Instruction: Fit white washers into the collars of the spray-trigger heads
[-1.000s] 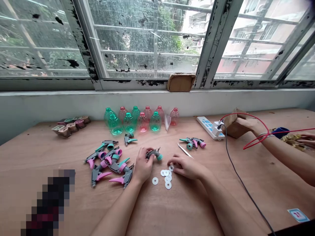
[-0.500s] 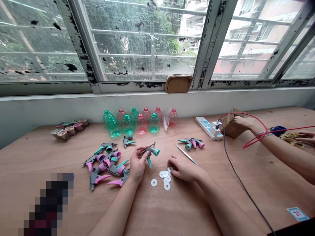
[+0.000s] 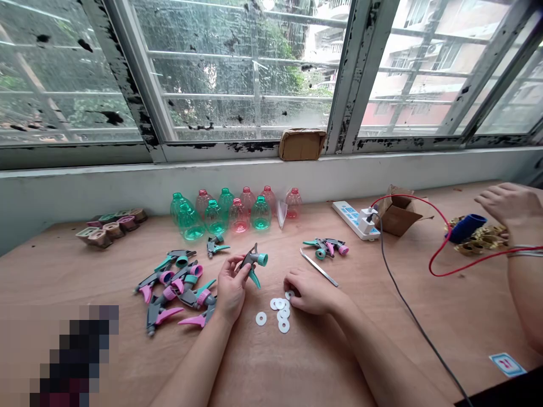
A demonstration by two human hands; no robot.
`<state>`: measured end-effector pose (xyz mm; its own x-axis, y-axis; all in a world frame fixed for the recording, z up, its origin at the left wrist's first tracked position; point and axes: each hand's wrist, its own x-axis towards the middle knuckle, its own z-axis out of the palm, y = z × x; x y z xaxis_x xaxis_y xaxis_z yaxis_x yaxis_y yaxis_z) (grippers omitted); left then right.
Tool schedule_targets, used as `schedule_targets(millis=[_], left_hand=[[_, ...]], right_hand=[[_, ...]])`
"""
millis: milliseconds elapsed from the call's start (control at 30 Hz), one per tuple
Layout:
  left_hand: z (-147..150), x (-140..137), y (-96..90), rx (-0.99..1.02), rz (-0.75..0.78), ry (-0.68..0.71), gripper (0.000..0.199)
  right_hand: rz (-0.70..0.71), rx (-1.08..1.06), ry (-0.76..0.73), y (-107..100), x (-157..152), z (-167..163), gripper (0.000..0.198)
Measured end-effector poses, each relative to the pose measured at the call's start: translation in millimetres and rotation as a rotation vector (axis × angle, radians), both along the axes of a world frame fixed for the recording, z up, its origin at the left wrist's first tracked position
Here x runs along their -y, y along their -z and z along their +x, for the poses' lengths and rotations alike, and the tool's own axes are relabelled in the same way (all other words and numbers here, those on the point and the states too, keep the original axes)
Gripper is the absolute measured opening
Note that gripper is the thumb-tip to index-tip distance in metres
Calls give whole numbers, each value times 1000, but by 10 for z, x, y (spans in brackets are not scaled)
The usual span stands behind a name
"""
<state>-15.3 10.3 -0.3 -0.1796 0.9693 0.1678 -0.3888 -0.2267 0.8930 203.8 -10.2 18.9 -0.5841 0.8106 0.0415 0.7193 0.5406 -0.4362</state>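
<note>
My left hand (image 3: 231,288) is closed round a grey trigger sprayer head (image 3: 251,260) with a teal collar and trigger, held above the table with its collar to the right. The fingers of my right hand (image 3: 307,291) are curled down at the table, pinching or pressing the edge of a white washer (image 3: 289,295). Several more flat white washers (image 3: 283,326) lie in an overlapping cluster, and one single washer (image 3: 261,319) sits apart to the left. Left of my left hand is a pile of grey sprayer heads (image 3: 156,312) with pink or teal parts.
Green bottles (image 3: 190,226) and pink bottles (image 3: 240,217) stand along the wall. Tweezers (image 3: 319,267) and a small group of sprayer heads (image 3: 326,249) lie beyond my right hand. Rightward are a power strip (image 3: 356,220), a cardboard box (image 3: 399,215), cables and a co-worker's arm (image 3: 524,226).
The co-worker's hand has drawn back from the cardboard box to the right, and the red cable has shifted. My hands keep nearly the same pose; the whole view has shifted slightly.
</note>
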Motion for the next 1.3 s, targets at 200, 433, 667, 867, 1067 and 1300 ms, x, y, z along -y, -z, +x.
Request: schedule_targets(millis=[200,433,667,867,1067,1300], left_hand=[[8,-4,-8,-24,11,-22,34],[1,-5,8,-46,15,-9,32],[4,-22,18,-87,7,0,39],[67,39,-17,-182,8,63,36],[77,72,-4,-218,-2,177,30],[53,54,42,-179,-57,327,27]], right_hand=[[-119,40,126,-65,32,-76,14],[-139,11,173,-77,72,-71,12],[-153,-381,341,112,-14,-110,15],[-120,-870,301,132,-8,-220,19],[-87,-903,307,240,38,-300,19],[-53,-941,315,273,37,-302,16]])
